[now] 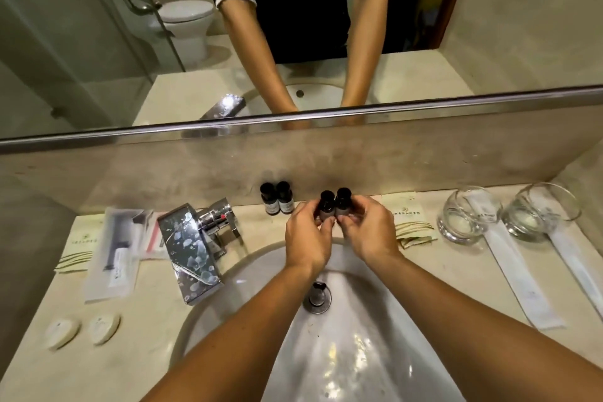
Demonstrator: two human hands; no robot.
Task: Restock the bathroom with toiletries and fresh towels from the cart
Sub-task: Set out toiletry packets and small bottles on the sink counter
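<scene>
Dark glass or plastic, it cannot be told which, is what the two small bottles seem to be made of. One bottle (pixel 326 207) is pinched by the fingers of the left hand (pixel 306 238), the other bottle (pixel 342 206) by the fingers of the right hand (pixel 367 232). Both are held upright, side by side and touching, above the back edge of the sink (pixel 254 264).

Such bottles are judged to be light and stiff, with smooth sides that may slip if the fingers are wet. A hold low on the body, as is used now, is probably safest, because the caps could turn.

Just beside, to the left, two similar bottles (pixel 276 202) are standing against the back wall. The tap (pixel 192 248) is spotted with water drops. On the pale stone counter (pixel 153 333) are seen two round soaps (pixel 81 330), wrapped packets (pixel 112 254) and, at the right, two glasses (pixel 509 217). A toilet (pixel 187 19) is shown in the mirror (pixel 98 42).
</scene>
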